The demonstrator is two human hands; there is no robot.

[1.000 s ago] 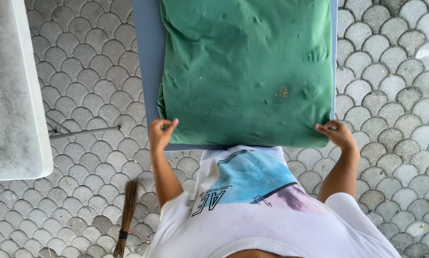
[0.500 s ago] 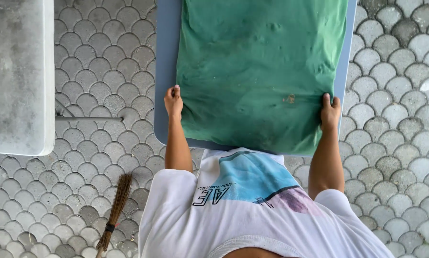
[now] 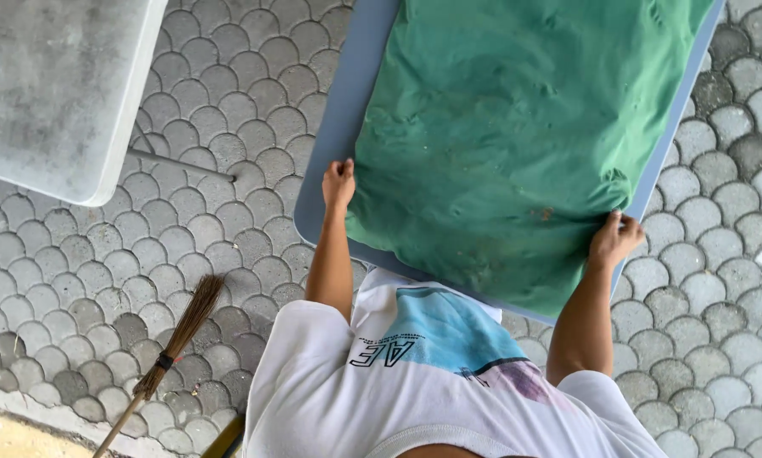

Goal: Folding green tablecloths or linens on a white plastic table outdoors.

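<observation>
A green cloth (image 3: pixel 517 144) lies spread over a pale blue counter (image 3: pixel 334 161), covering most of its top and hanging a little past the near edge. The left hand (image 3: pixel 339 181) sits at the cloth's near-left edge, close to the counter's near-left corner, its fingers curled in and pinching the hem. The right hand (image 3: pixel 616 238) sits at the near-right corner of the cloth, right at the counter's right edge, fingers bent and closed on the fabric there.

What could go wrong, as I judge it: the cloth is wrinkled and loose, and the right-hand corner lies right at the counter's edge, so an uneven pull from one hand could drag that side off onto the paved floor (image 3: pixel 228 220). A slack pinch on the thin hem could also let it slip free. The small brownish specks on the fabric may scatter or rub in if it bunches.

The cloth runs away from both hands toward the far edge of the counter; each hand holds only its nearest edge, with the bulk lying between and beyond them. A grey table (image 3: pixel 50 85) stands well apart to the left, and a broom (image 3: pixel 173 339) lies on the floor near the person's left side.
</observation>
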